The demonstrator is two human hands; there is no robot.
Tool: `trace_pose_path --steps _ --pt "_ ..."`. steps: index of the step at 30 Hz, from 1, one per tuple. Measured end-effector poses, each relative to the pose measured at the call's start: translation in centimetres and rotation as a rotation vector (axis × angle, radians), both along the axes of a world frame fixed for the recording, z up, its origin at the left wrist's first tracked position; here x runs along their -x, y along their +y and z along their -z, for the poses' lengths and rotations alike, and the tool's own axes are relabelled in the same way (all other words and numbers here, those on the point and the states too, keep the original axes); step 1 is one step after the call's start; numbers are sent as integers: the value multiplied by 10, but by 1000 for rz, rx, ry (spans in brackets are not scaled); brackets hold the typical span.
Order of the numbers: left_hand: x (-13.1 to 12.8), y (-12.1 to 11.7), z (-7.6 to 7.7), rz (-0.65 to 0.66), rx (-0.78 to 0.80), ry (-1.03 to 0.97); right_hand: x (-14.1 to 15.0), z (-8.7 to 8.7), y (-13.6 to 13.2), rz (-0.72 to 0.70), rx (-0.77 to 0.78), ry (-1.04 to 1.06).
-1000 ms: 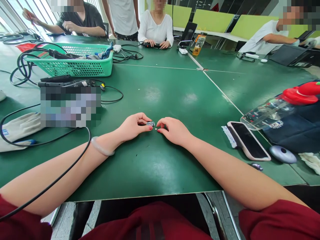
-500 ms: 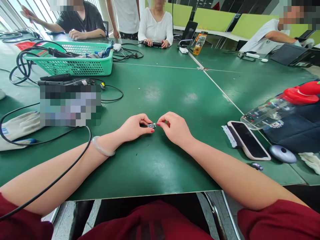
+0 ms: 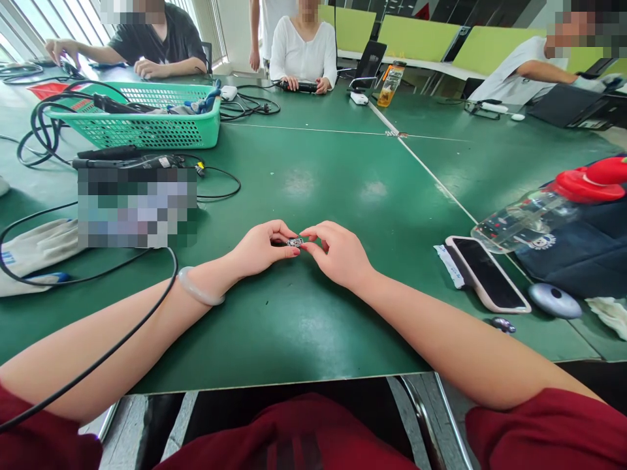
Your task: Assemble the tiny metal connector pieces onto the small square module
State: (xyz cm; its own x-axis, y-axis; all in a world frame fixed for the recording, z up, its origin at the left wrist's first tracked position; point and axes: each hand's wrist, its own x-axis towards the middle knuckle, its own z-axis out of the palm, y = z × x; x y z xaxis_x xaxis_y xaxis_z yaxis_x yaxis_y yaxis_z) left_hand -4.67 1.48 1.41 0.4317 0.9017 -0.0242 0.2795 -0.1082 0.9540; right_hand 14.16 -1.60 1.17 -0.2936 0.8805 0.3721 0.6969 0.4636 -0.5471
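Over the green table [image 3: 313, 333], my left hand [image 3: 259, 248] pinches a small black-and-white piece that looks like a tiny circuit board [image 3: 294, 242] between thumb and fingers. My right hand [image 3: 340, 251] meets it from the other side, its thumb and index fingertip closed about the piece's right edge. Whether a further tiny part lies between the right fingertips is too small to make out. A pale bangle [image 3: 198, 288] circles my left wrist, and a black cable [image 3: 122, 343] crosses my left forearm.
A green basket [image 3: 151, 136] of cables and a pair of gloves [image 3: 42, 251] lie left. On the right are a phone [image 3: 487, 274], a mouse [image 3: 554, 301], a red-lidded bottle [image 3: 531, 212] and a dark bag [image 3: 568, 254]. Several people are across the table.
My right hand has moved left, from beside the small circuit board to touching its right edge. The tiny pale part seen earlier at my right fingertips no longer shows. My left hand keeps its pinch.
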Motion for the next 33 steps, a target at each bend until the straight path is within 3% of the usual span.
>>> trace_pose_path --steps 7,14,18,22,27,33 --pt "4 4 0 -19 29 -26 4 5 4 27 -1 6" --pt "2 -3 -6 73 228 -203 12 8 4 13 -47 -40" --pt "5 -2 -6 16 167 -114 12 8 3 -4 -22 -44" --pt "26 16 -5 -140 -49 96 7 8 2 16 34 -32" --pt "66 37 -14 -344 -430 804 -1 8 5 30 101 5" --pt "91 42 -17 -364 -523 1117 -5 10 8 19 142 -2"
